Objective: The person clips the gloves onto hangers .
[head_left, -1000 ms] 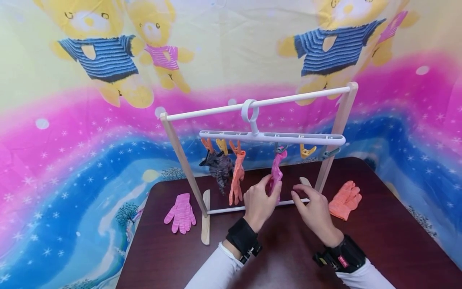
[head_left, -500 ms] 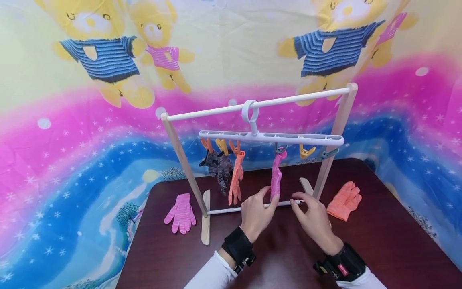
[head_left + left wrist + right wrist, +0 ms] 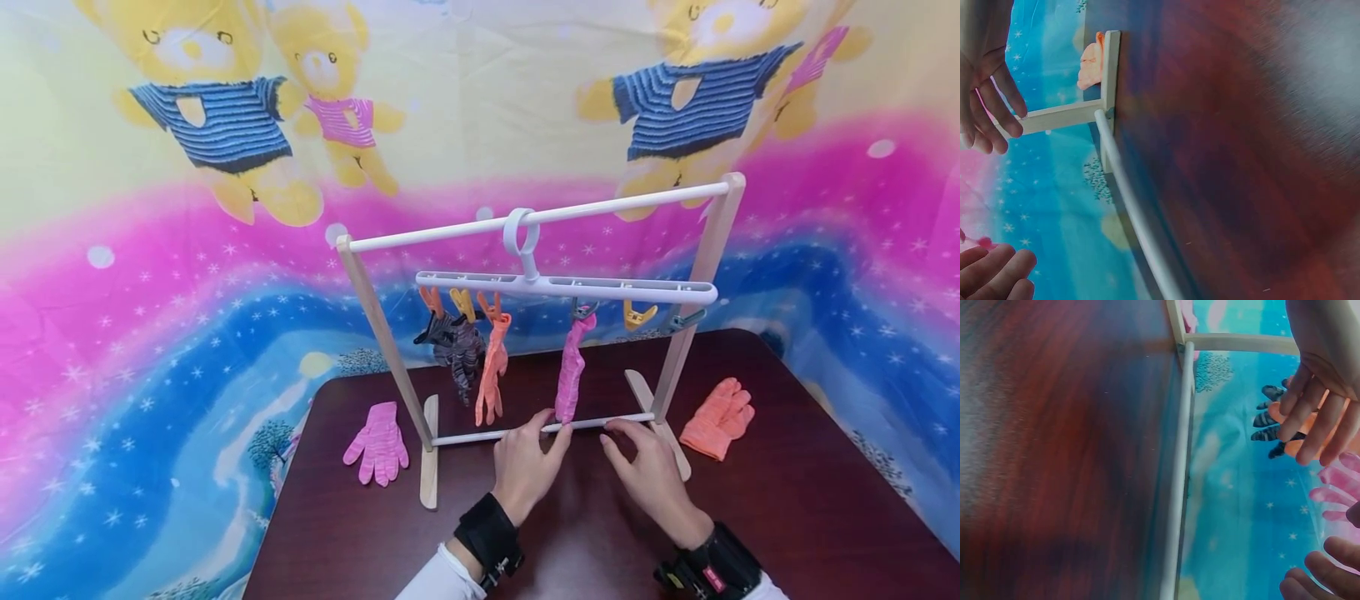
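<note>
A pink glove (image 3: 572,367) hangs from a dark grey-green clothespin (image 3: 583,309) on the white hanger (image 3: 630,288). My left hand (image 3: 525,467) is by its lower end, thumb and index finger spread. In the right wrist view, the fingers of the left hand (image 3: 1329,378) look relaxed, and the pink glove (image 3: 1335,494) dangles past them. My right hand (image 3: 652,467) is to the right of the glove, near the lower rod, fingers loosely bent around nothing. In the left wrist view, the left hand (image 3: 997,275) has the pink glove's tip (image 3: 984,241) beside its fingers.
A dark striped glove (image 3: 459,350) and an orange glove (image 3: 491,371) hang further left. A yellow clothespin (image 3: 639,315) and another grey-green one (image 3: 687,318) hang at right. A pink glove (image 3: 377,446) and an orange glove (image 3: 718,419) lie outside the wooden rack (image 3: 386,342).
My left hand has slid down along the hanging pink glove and come away from it toward the lower left. The right hand has shifted slightly down. The glove stays clipped.
</note>
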A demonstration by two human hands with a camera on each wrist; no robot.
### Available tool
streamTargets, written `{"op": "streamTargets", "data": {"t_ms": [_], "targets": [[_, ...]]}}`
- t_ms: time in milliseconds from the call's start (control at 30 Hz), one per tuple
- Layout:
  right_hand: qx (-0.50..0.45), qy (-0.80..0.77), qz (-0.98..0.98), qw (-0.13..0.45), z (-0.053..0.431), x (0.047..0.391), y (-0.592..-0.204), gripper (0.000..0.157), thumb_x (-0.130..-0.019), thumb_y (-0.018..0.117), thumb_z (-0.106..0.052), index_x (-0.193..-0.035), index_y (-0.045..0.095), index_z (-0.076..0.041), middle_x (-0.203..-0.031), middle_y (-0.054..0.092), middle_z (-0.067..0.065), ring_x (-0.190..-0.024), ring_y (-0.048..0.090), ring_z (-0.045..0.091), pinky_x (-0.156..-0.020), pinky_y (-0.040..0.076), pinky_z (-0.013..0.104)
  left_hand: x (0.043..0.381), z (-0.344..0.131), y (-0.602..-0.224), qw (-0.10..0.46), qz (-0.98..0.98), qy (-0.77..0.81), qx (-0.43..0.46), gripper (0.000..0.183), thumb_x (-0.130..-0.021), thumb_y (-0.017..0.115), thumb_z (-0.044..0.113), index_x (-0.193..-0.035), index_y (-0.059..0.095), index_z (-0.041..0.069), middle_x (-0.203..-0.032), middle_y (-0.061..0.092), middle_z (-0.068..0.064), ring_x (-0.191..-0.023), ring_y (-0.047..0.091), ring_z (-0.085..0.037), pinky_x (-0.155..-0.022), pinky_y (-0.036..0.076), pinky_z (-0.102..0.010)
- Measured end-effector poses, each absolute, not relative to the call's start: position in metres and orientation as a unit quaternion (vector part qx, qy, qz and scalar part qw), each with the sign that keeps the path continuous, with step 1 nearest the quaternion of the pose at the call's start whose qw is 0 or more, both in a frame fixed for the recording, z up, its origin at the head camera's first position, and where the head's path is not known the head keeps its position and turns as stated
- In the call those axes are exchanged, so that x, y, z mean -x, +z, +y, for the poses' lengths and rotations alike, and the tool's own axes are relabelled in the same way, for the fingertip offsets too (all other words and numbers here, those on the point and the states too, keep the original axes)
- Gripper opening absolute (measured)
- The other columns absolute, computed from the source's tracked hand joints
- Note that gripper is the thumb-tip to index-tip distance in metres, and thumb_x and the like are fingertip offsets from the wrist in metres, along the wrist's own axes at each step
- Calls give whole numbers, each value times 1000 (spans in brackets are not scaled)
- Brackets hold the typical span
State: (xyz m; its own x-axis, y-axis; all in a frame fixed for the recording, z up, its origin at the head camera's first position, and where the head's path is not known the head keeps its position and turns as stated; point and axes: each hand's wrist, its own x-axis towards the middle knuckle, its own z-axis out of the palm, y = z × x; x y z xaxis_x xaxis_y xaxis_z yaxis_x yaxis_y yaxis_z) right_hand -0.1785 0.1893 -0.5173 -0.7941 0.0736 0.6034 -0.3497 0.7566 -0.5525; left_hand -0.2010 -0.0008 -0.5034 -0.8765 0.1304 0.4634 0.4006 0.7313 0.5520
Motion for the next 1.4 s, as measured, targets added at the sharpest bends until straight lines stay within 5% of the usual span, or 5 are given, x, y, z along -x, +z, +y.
{"op": "streamTargets", "data": {"t_ms": [200,567,1400], "targets": [[-76,331,-889,305,192,172,-527,18,-80,80,-6,-97,75,-5,-95,77,8,-89,72,27,-76,51,33,189,-3,-516,173,-917,-340,121,45,-98,57,52,-122,73,18,-109,78,7,-93,75,-17,-71,52,-32],[-64,328,-904,267,191,158,-536,20,-81,81,-10,-101,75,-7,-98,76,6,-96,72,26,-83,50,28,174,-12,-530,179,-919,-339,91,38,-95,62,50,-118,75,23,-106,79,6,-89,76,-18,-66,51,-31],[-118,325,-893,289,173,148,-544,25,-77,84,-9,-100,74,-10,-97,75,0,-90,73,18,-79,50,21,168,-57,-541,214,-912,-346,44,29,-91,70,34,-116,75,21,-103,79,4,-86,75,-17,-66,52,-34]]}}
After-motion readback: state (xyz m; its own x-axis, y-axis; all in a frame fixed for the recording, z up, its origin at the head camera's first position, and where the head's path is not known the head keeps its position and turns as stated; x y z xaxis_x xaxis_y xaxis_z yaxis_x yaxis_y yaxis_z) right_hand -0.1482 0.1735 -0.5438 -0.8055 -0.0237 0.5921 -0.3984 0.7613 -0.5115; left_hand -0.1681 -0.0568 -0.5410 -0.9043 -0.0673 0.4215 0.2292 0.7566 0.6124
